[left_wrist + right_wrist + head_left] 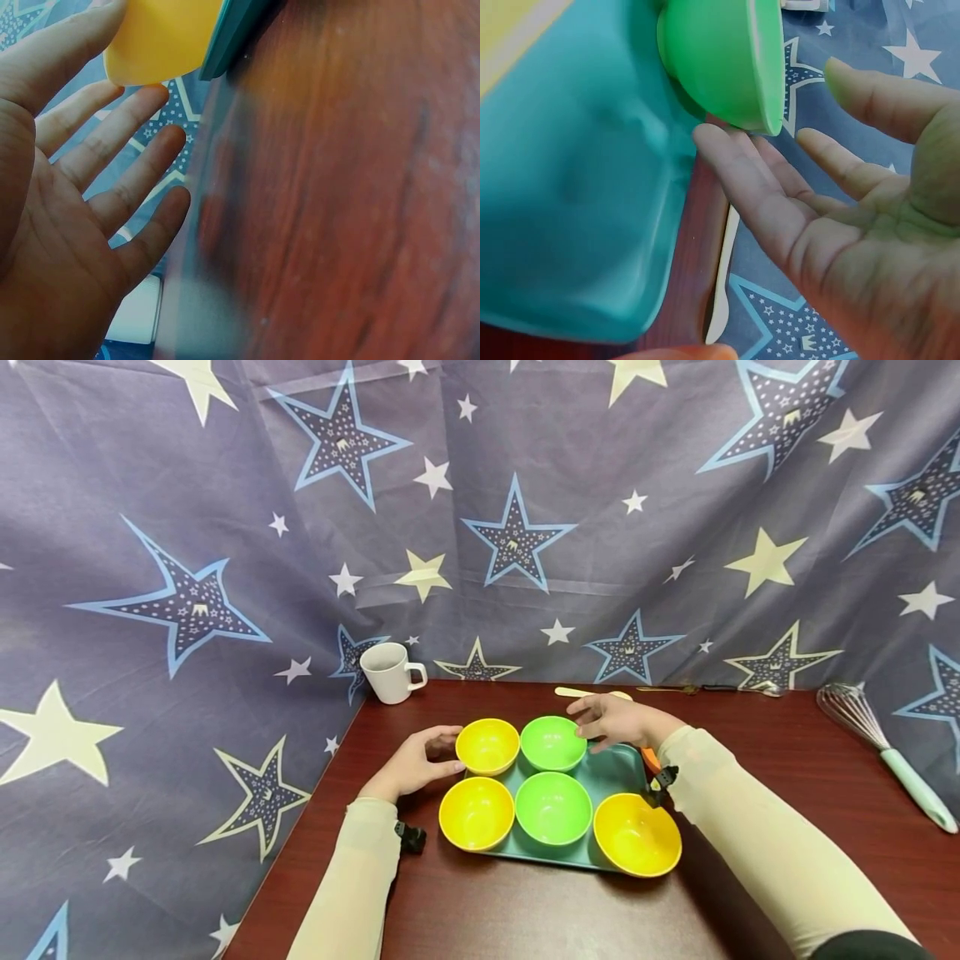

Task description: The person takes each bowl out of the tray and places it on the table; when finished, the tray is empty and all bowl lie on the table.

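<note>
Tray (621, 770), teal and rectangular, lies on the dark red-brown table (585, 914), the centre of this clock. On it, a far yellow bowl (487, 747) stands at 10 o'clock, a near yellow bowl (477, 814) at 9, a far green bowl (553, 744) at 12 and a near green bowl (553, 808) in the middle. Another yellow bowl (637, 835) covers the 4 o'clock corner.

The left hand (416, 764) is at the far yellow bowl's 8 o'clock, fingers loosely spread, gripping nothing. The right hand (628, 720) is at the far green bowl's 2 o'clock, fingers also apart and holding nothing; whether either touches its bowl I cannot tell.

Beyond the tray, a white mug (388, 673) stands at 10 o'clock, a pale spoon (570, 692) lies at 1, partly hidden, and a whisk (892, 760) at 3.
</note>
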Demonstrator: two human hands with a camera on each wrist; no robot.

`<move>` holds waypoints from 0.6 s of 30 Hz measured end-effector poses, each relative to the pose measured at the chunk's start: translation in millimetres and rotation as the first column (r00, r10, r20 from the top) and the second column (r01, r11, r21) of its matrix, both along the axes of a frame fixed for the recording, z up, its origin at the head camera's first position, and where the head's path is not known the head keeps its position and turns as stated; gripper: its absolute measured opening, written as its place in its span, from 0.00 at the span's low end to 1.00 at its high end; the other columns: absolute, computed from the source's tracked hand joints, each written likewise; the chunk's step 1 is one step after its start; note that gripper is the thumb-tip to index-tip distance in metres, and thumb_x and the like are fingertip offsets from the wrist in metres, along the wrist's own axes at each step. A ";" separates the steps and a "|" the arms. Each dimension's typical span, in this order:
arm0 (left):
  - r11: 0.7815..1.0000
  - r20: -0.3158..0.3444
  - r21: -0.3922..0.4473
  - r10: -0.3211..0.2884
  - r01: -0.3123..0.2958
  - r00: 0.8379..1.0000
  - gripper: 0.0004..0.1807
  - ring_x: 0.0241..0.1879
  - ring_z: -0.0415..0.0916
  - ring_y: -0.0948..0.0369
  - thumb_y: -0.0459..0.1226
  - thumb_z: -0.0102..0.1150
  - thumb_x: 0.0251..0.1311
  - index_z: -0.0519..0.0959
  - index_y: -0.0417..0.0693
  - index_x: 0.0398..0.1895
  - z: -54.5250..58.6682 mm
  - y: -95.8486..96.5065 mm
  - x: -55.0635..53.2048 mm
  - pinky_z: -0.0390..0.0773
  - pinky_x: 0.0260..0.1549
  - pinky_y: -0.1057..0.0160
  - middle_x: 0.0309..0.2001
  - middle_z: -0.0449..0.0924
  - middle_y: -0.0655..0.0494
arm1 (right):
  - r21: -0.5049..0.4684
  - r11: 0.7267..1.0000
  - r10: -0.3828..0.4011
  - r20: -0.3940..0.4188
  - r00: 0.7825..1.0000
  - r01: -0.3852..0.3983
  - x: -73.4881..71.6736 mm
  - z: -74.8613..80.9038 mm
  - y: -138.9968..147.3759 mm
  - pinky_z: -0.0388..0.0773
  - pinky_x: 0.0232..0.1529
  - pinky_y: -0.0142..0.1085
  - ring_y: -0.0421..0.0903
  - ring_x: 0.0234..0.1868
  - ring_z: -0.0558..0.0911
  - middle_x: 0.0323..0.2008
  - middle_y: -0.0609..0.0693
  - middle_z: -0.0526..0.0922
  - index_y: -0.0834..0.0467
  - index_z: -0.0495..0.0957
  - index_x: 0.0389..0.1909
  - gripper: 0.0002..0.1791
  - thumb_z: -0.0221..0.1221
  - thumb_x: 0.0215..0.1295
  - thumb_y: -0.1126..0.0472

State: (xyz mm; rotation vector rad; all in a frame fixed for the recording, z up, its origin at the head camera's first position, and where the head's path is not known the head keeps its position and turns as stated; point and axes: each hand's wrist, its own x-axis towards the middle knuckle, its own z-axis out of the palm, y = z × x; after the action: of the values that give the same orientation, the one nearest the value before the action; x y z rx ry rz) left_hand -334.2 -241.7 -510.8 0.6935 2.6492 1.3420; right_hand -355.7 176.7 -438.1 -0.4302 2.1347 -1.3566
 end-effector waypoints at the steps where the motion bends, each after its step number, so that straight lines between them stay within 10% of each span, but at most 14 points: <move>1: 1.000 0.000 0.000 -0.001 0.001 1.000 0.35 0.59 0.79 0.56 0.44 0.77 0.61 0.75 0.55 0.71 0.2 0.2 0.1 0.76 0.63 0.48 0.59 0.82 0.57 | -0.003 1.000 0.003 0.009 1.000 -0.002 -0.6 -1.1 -0.6 0.80 0.57 0.57 0.64 0.63 0.78 0.67 0.73 0.68 0.71 0.58 0.77 0.32 0.58 0.78 0.67; 18: 1.000 0.001 0.000 0.000 0.000 1.000 0.35 0.59 0.79 0.56 0.45 0.77 0.61 0.75 0.55 0.71 -0.6 -0.3 -1.2 0.75 0.63 0.48 0.58 0.83 0.57 | -0.032 0.999 0.025 0.068 0.997 -0.023 -8.2 -16.1 -6.4 0.84 0.51 0.55 0.58 0.56 0.83 0.64 0.71 0.73 0.73 0.62 0.74 0.27 0.53 0.78 0.72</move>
State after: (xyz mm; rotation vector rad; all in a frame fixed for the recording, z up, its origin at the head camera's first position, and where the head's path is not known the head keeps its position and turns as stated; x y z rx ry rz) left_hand -335.4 -242.0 -511.5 0.6928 2.6477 1.3424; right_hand -364.0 170.4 -454.1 -0.4146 2.0486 -1.3732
